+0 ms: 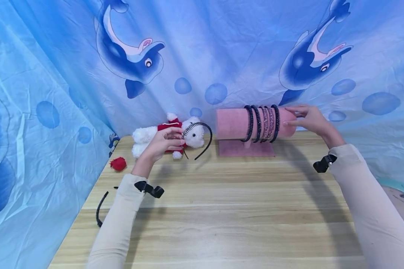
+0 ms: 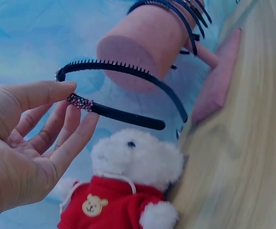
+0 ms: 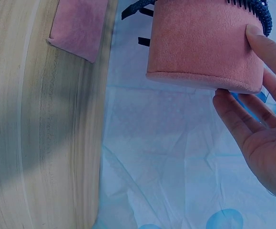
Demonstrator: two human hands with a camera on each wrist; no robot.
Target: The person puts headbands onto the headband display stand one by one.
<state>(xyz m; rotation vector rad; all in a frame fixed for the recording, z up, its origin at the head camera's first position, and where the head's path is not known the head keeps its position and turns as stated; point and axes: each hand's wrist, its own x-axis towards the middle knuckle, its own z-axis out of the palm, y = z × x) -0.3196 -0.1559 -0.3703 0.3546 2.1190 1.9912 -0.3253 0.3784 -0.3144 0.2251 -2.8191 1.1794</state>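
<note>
Between thumb and fingers, my left hand [image 1: 164, 142] pinches a black toothed headband [image 1: 209, 131] by its arch. Pink sparkling stones [image 2: 80, 102] show on it in the left wrist view. The headband is held up in front of a white plush toy [image 1: 149, 134] in a red hoodie, its open ends pointing away from the palm. At the right end of a pink headband stand [image 1: 231, 123], my right hand [image 1: 310, 118] holds the padded roll, thumb on its side and fingers around its end. Several black and pink glittery headbands [image 1: 268, 124] sit around that roll.
A red pompom-like ball [image 1: 118, 163] lies at the table's left edge. Nearer, another black headband [image 1: 101, 209] lies partly hidden by the left sleeve. Behind the wooden table [image 1: 222, 209] hangs a blue dolphin curtain [image 1: 202, 56]. A teal-rimmed round object [image 1: 398, 201] stands at the right.
</note>
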